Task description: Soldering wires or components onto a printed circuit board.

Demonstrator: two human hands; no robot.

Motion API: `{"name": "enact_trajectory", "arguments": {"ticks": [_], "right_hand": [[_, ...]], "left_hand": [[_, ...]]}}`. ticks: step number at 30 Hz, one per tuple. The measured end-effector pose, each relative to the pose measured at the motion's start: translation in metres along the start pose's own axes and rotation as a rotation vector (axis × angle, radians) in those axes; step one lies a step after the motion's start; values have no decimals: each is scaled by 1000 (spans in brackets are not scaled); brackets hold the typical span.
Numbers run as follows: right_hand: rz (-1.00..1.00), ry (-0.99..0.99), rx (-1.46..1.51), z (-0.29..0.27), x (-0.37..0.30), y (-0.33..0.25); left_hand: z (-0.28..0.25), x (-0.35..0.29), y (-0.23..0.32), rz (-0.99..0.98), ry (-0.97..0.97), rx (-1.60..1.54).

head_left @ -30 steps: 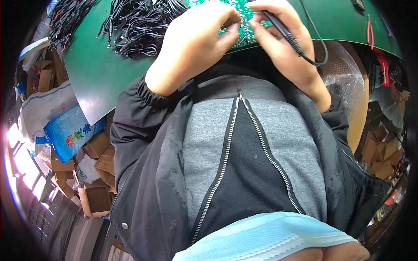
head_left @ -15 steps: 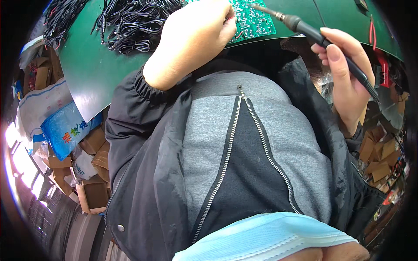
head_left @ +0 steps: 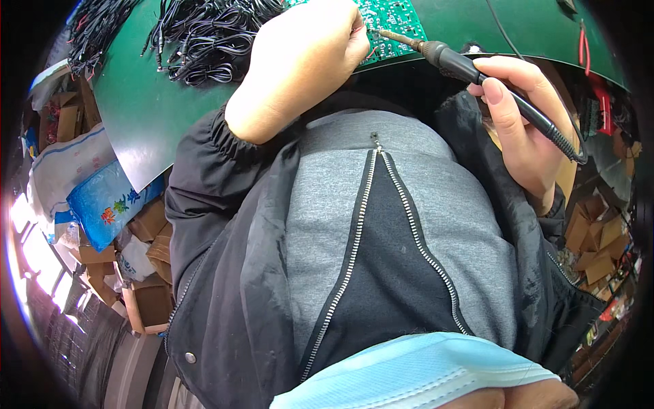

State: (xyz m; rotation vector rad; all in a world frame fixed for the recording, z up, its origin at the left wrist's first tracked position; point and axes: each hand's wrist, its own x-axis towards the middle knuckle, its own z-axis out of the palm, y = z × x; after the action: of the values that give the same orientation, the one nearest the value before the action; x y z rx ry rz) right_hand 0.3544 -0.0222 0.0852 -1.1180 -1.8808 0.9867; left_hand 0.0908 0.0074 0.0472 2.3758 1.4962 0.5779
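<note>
A soldering iron with a black handle is gripped in my right hand. Its metal tip points left over a green circuit board, close to my left fingertips. My left hand is closed over the left part of the board, knuckles up, and hides whatever its fingers pinch. A short bit of red wire shows just beside those fingers. The board lies at the near edge of the green table, crowded with small soldered parts; its far side runs out of the picture.
Bundles of black cables lie on the green table left of my left hand. A black cord trails from the iron. Red-handled pliers hang at the right edge. Cardboard boxes and a blue bag sit below at left.
My right hand has moved left with the soldering iron, bringing the tip down and nearer to my left fingers. The board has shifted slightly left; my left hand has barely moved.
</note>
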Motion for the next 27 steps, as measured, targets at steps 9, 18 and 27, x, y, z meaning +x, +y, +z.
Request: {"name": "enact_trajectory", "arguments": {"ticks": [9,18,27], "right_hand": [[124,-139,-102,-8,8,-16],[181,-233,-131,-13,11,-24],[125,93,-50,-3,2,-13]], "left_hand": [[2,0,-3,-1,5,-26],[4,0,-2,7,13,-25],[3,2,-3,24,-1,20]]}}
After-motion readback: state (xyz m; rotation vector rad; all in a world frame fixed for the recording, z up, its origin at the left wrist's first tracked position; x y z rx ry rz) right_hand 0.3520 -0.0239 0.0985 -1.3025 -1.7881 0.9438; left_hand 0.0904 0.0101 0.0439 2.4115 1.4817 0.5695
